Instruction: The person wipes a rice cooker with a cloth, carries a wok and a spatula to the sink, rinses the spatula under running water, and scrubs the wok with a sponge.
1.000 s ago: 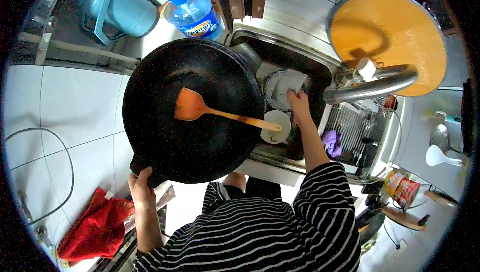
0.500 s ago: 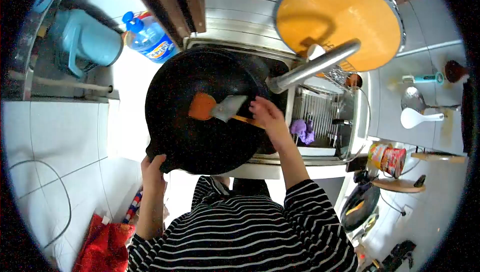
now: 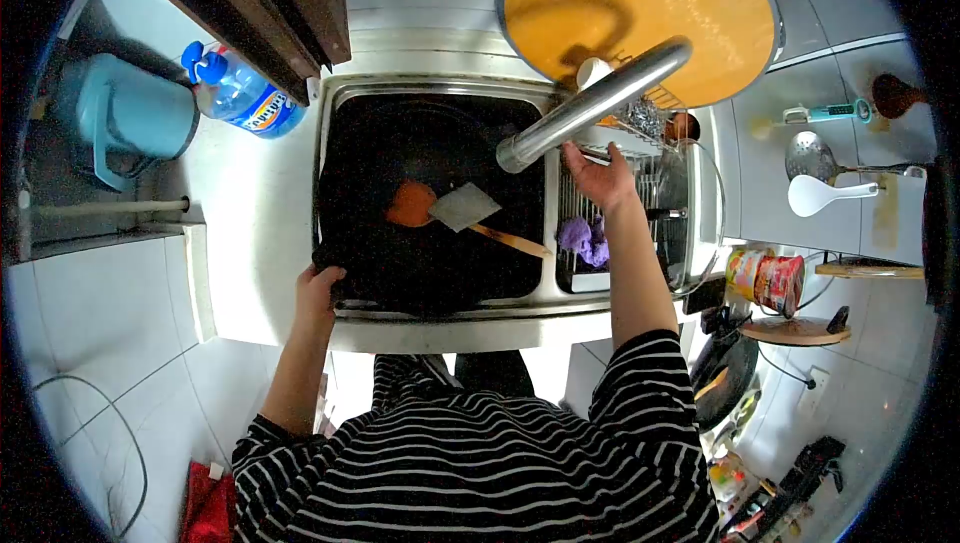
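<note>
A large black wok (image 3: 430, 268) sits down in the left sink basin. My left hand (image 3: 320, 290) is closed on the wok's edge at its lower left. Inside the wok lies a turner with an orange head (image 3: 409, 203) and a wooden handle (image 3: 515, 241), which reaches toward the basin's right rim. A grey square scouring pad (image 3: 465, 207) rests across the turner's neck. Held away from the wok, my right hand (image 3: 606, 180) is open, fingers apart, just right of the metal faucet (image 3: 600, 103) and over the dish rack side.
A purple cloth (image 3: 585, 241) lies in the right basin. Behind the faucet stands a large round yellow board (image 3: 640, 18). A blue detergent bottle (image 3: 245, 93) and a light-blue jug (image 3: 145, 113) stand at left. Utensils, including a white spoon (image 3: 825, 196), hang at right.
The wok has gone down into the basin, with my left hand still on its edge. My right hand has moved from beside the pad and turner handle rightward to the faucet, fingers opening.
</note>
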The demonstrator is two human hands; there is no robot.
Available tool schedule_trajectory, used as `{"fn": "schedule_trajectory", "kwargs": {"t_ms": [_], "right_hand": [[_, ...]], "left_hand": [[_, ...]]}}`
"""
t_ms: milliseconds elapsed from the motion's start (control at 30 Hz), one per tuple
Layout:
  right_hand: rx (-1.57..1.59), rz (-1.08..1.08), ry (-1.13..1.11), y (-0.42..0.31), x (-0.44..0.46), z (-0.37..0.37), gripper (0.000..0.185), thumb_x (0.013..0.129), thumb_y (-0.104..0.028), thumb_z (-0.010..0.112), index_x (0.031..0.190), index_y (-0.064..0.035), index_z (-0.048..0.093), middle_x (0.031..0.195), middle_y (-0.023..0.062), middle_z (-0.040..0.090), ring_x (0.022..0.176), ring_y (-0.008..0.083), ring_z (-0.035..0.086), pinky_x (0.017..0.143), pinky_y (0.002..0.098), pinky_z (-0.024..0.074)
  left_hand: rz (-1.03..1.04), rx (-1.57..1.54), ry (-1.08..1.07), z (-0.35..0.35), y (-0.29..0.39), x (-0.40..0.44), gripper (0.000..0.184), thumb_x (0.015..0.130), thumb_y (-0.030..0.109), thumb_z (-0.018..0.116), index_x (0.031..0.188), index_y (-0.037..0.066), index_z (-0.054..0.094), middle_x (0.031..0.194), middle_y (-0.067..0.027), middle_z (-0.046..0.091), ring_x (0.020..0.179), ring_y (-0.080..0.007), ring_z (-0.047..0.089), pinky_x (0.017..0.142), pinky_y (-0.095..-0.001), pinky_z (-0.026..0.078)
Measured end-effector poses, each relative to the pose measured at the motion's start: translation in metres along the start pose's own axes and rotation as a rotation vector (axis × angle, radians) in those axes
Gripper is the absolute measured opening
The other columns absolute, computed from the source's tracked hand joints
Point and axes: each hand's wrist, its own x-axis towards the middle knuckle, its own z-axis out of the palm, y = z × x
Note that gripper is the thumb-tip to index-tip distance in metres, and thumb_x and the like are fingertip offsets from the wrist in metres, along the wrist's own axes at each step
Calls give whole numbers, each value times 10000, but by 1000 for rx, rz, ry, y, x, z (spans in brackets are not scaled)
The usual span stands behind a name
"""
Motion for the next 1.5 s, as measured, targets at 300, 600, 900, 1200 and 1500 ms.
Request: {"fn": "schedule_trajectory", "kwargs": {"t_ms": [300,600,900,1200,1500], "right_hand": [[-93,76,-129,2,0,0,317,742,-25,409,1041,80,429,866,139,495,721,229,480,644,324,432],[-78,35,-164,6,6,-11,196,745,-15,421,930,42,453,799,110,482,732,217,477,665,324,417],[-67,78,-232,-3,16,-22,311,741,-37,429,1031,74,435,924,167,530,769,235,504,673,336,438],[-534,-278,-230,69,-3,-28,467,905,-364,517,1217,-32,415,1071,171,560,918,263,577,797,367,484],[-2879,-421,-17,187,62,-83,569,807,-373,625,1234,-20,495,1116,165,570,1021,334,547,928,407,416]], "left_hand": [[-100,25,15,-15,-20,33,225,735,37,597,933,-55,544,801,-93,588,684,-195,571,599,-308,463],[-43,89,19,-16,-28,40,314,774,114,607,1032,-54,544,895,-92,603,769,-201,579,664,-301,465],[42,171,62,-8,-42,40,371,814,168,593,1107,-51,533,949,-81,609,847,-196,546,775,-321,431],[740,302,266,42,-41,-31,426,877,33,497,1292,11,406,1205,-118,510,1122,-224,474,984,-304,352],[-439,-181,-294,165,-172,33,276,902,96,504,1174,48,490,1117,-78,539,1032,-186,516,929,-300,406]]}}
